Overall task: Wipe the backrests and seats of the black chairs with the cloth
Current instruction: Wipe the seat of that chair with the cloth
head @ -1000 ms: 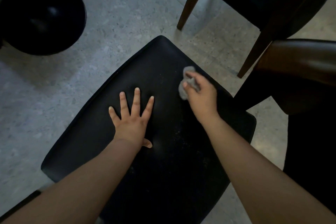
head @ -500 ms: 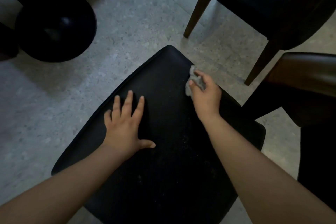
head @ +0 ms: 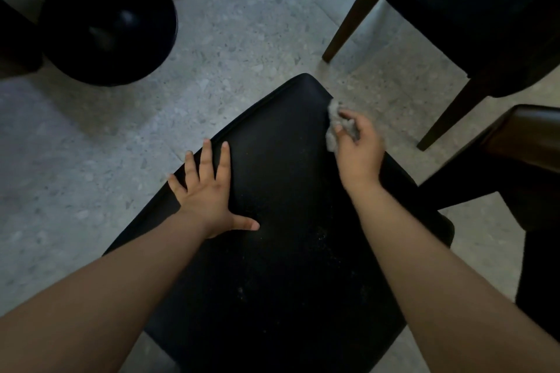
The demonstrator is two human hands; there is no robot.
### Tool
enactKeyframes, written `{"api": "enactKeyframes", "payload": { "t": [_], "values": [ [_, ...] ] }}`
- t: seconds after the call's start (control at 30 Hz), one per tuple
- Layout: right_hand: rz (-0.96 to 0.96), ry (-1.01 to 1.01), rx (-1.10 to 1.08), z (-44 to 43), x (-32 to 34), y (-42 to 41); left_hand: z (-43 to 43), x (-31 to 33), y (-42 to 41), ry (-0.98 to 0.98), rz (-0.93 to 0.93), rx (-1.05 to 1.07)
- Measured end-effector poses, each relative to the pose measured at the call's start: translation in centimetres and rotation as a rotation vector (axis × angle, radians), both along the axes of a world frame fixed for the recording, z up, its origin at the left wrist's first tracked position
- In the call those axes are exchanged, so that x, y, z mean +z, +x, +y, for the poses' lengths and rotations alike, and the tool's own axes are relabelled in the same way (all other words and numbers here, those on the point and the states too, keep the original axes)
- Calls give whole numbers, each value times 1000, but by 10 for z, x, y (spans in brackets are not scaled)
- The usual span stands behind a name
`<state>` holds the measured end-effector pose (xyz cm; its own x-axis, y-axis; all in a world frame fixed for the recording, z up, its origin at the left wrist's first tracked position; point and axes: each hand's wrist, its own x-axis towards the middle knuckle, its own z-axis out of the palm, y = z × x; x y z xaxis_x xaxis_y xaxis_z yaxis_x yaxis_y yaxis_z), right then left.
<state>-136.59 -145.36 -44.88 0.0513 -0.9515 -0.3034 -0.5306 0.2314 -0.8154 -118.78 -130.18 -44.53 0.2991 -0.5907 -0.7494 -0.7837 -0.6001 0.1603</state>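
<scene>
Right hand (head: 359,148) slid to the seat (head: 288,191) edge, cloth (head: 332,130) bunched in its curled fingers (head: 348,114).

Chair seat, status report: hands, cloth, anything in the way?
Left hand flat on the black seat. Right hand grips the grey cloth at the seat's far right edge. Pale specks mid-seat; nothing in the way.

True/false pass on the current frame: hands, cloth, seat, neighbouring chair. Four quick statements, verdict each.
1. The right hand holds a grey cloth. True.
2. The left hand grips the seat edge, fingers curled. False: it lies flat on the seat, fingers spread.
3. The cloth sits at the seat's middle. False: it is at the seat's far right edge.
4. A second chair with brown wooden legs stands on the floor beyond. True.
</scene>
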Motion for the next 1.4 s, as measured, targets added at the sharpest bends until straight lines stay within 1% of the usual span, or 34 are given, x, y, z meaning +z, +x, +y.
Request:
{"api": "enactKeyframes", "payload": {
  "t": [0.1,0.13,0.17,0.23,0.3,0.33,0.4,0.47,0.53,0.6,0.7,0.77,0.8,0.87,0.93,1.03,1.1,1.2,1.23,1.27,1.33,1.4],
  "values": [
    [-120,132,276,39,6,11,-1,2,-1,18,9,2],
    [-143,150,344,47,7,11,-1,3,-1,20,9,-1],
    [-160,128,350,49,8,11,-2,3,-1,24,9,-1],
    [-170,13,198,32,11,9,-2,3,-2,29,4,-4],
    [-99,-77,62,0,11,5,-3,3,-3,39,3,-9],
    [-44,-93,37,-14,8,3,-4,2,-3,45,5,-9],
    [56,-85,52,-34,-5,6,-4,1,-3,48,8,-8],
    [95,-73,83,-35,-14,14,-4,0,-3,49,11,-6],
    [83,-89,113,-19,-13,18,-4,0,-3,50,15,-3],
    [57,-90,211,4,-6,16,-4,1,-4,53,17,-2],
    [-12,2,387,26,2,8,-4,1,-3,60,20,3],
    [-32,-36,315,15,6,7,-4,0,-3,64,19,5],
    [-11,-88,239,3,8,9,-5,0,-3,67,18,4],
    [91,-178,115,-25,8,18,-5,0,-4,77,14,2],
    [170,-152,79,-45,2,34,-6,0,-4,88,11,0],
    [172,-78,103,-41,-8,52,-6,0,-4,91,10,0],
    [122,-84,185,-20,-5,54,-6,-1,-4,93,11,1],
    [61,-121,514,17,-1,42,-7,0,-4,98,8,1],
    [47,-121,565,23,-2,38,-7,0,-4,101,10,2],
    [35,-113,539,23,-1,35,-7,0,-4,102,9,2],
    [28,-96,338,6,4,35,-8,1,-4,105,11,2],
    [83,-121,165,-23,7,39,-7,1,-4,105,18,3]
  ]
}}
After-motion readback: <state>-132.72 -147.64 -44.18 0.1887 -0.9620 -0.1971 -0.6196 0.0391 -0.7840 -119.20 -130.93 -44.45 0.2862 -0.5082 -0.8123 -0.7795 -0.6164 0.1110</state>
